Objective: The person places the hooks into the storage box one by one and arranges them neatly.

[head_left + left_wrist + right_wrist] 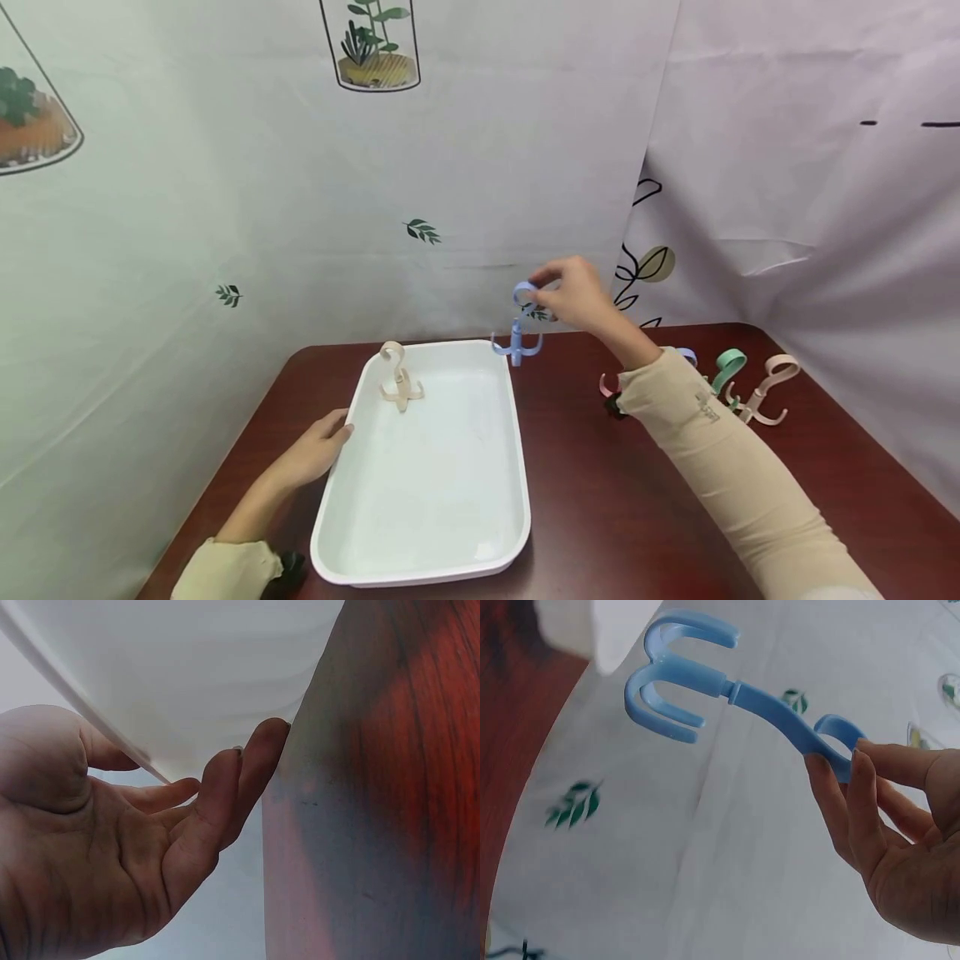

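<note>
A blue four-prong rotating hook (516,343) hangs, prongs down, above the far right corner of a white tray (431,483). My right hand (576,296) pinches it by its curled top. In the right wrist view, the thumb and fingertips grip the loop of the blue hook (769,709), and the prongs point away from the hand. My left hand (315,450) holds the tray's left rim. The left wrist view shows its thumb over the rim and its fingers (217,795) against the outer wall. A beige hook (402,390) lies inside the tray, at the far left.
On the right side of the dark red table (592,500) lie more hooks, partly behind my right sleeve: a green one (729,363), a pale pink one (767,390), a blue one (687,356) and a pink one (606,386). A white patterned cloth (525,167) hangs behind the table.
</note>
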Demonstrator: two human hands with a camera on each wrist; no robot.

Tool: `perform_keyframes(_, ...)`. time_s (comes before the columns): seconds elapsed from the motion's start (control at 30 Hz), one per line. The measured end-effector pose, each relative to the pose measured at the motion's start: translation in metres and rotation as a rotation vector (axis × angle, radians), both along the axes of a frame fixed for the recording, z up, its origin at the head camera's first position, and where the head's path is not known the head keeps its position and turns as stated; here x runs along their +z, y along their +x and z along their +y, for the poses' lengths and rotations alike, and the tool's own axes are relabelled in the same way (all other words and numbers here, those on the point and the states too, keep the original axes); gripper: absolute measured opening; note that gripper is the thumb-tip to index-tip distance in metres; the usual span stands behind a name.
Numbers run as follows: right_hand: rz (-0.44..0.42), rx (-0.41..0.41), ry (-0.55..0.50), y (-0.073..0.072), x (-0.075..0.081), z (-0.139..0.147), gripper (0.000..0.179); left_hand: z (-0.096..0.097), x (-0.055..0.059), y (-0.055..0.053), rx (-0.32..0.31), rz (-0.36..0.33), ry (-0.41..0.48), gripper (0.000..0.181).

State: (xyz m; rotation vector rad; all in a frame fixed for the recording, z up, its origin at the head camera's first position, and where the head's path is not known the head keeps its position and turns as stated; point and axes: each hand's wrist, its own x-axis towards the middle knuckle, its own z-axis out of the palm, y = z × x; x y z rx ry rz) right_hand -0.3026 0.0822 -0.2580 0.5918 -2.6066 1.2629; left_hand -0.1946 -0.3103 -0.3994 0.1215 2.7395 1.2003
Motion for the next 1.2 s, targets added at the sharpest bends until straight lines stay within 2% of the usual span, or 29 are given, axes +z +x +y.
perform_keyframes(0.13, -0.028, 0.016, -0.034, -0.002, 0.000, -0.024, 0.019, -0.001, -0.001, -0.001, -0.005, 0.008, -0.001, 0.046)
perform_keyframes(0.23, -0.053, 0.038, -0.053, -0.004, -0.007, -0.043, 0.020, -0.001, -0.001, -0.001, -0.003, 0.011, -0.001, 0.046)
perform_keyframes(0.4, -0.093, 0.074, -0.038, -0.008, -0.030, -0.069, 0.019, 0.000, -0.001, 0.000, -0.005, 0.011, 0.004, 0.045)
perform_keyframes(0.6, -0.100, 0.107, -0.027, -0.012, -0.056, -0.092, 0.017, 0.001, 0.000, 0.000, 0.001, 0.011, -0.001, 0.045)
perform_keyframes(0.9, -0.156, 0.096, -0.008, -0.019, -0.079, -0.111, 0.020, 0.001, -0.001, -0.001, 0.011, -0.003, -0.009, 0.046)
perform_keyframes(1.2, -0.190, 0.107, -0.009, -0.020, -0.085, -0.116, 0.020, 0.002, -0.002, -0.001, 0.015, 0.004, -0.001, 0.046)
